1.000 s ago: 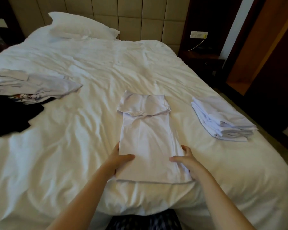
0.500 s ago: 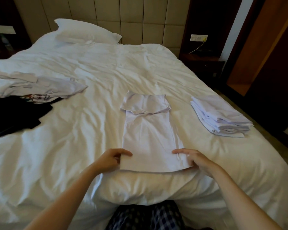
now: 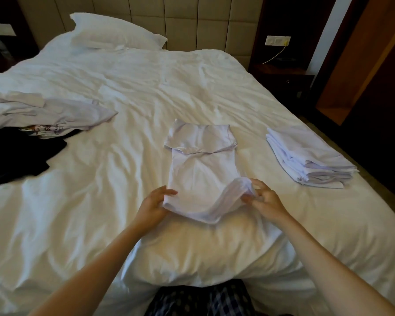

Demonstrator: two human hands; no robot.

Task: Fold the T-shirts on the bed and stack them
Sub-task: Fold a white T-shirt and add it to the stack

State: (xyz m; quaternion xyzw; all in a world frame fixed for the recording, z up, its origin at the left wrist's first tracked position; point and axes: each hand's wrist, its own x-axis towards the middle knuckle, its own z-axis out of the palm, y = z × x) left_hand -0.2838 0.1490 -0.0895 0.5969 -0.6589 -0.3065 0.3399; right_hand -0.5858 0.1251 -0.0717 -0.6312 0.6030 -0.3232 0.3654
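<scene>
One white T-shirt (image 3: 203, 169) | narrow strip, hem lifted | left grip (image 3: 153, 205), right grip (image 3: 266, 199) pinching it

A plump white pillow (image 3: 114, 33) lies before a beige padded headboard of square panels (image 3: 192, 21). To the right, a white wall socket plate (image 3: 278, 40) has a yellow cable (image 3: 274, 55) running down toward a dark wooden nightstand (image 3: 283, 76), with an orange-brown wooden panel (image 3: 363, 65) further right.

Dim warm light, dark room edges, soft focus, wide-angle bending.
</scene>
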